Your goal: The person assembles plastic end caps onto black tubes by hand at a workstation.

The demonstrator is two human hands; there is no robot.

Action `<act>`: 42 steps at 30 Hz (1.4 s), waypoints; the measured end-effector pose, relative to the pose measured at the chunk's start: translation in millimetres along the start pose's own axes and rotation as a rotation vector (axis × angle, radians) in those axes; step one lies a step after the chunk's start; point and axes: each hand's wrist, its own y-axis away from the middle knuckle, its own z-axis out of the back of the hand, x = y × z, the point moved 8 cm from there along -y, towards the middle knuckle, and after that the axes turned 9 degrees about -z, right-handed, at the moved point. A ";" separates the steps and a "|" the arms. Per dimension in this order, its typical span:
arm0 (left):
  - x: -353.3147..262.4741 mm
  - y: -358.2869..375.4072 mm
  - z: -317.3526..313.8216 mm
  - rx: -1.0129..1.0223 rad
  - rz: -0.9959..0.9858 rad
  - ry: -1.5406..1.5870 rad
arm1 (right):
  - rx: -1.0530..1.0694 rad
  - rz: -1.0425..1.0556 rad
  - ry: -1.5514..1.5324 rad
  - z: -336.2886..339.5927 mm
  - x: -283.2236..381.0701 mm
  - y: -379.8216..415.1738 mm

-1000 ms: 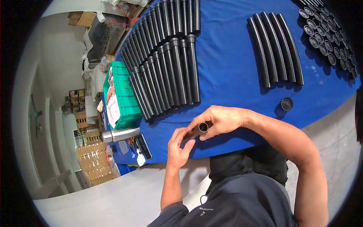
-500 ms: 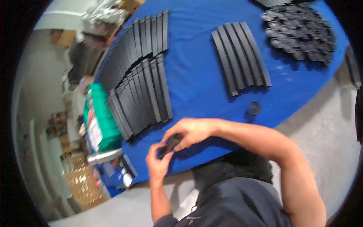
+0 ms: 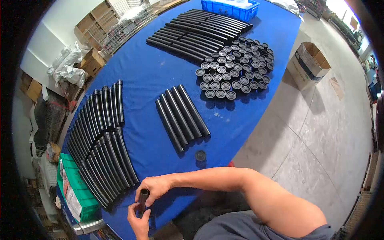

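At the table's near edge, my right hand (image 3: 155,188) is closed round the upper end of a short black tube (image 3: 143,199), whose open mouth faces up. Just below, my left hand (image 3: 139,221) grips the same tube's lower part. Up and to the right of my hands, a single round black cap (image 3: 200,156) rests on the blue cloth (image 3: 144,148). Beyond it lie several loose black tubes (image 3: 182,118) side by side. To the left are two rows of black tubes with collared ends (image 3: 102,108). Many round black caps (image 3: 236,74) stand clustered farther back.
More black tubes (image 3: 196,34) lie at the far side, near a blue crate (image 3: 232,10). A green crate (image 3: 82,196) is beside the table's left edge. An open cardboard box (image 3: 308,66) stands on the floor at the right. A wire cage (image 3: 120,30) is behind.
The head view has swung up and to the right, bringing the blue crate, far tubes and cardboard box into sight. Both hands still hold the tube, which now stands more upright.
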 end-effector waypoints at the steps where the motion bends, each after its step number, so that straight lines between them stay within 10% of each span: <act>1: 4.2 0.4 -0.1 0.002 0.023 0.012 | -0.009 -0.001 0.004 1.3 1.4 0.9; 15: -2.6 1.0 1.1 0.042 -0.075 -0.103 | -0.001 -0.040 0.022 4.4 -1.2 -0.1; 28: 57.8 30.4 -25.9 -0.503 0.333 1.649 | 0.222 0.009 0.070 -10.6 18.7 14.1; 42: 38.2 47.8 -62.6 -0.614 0.485 1.699 | 0.154 -0.094 0.055 -3.0 9.6 13.1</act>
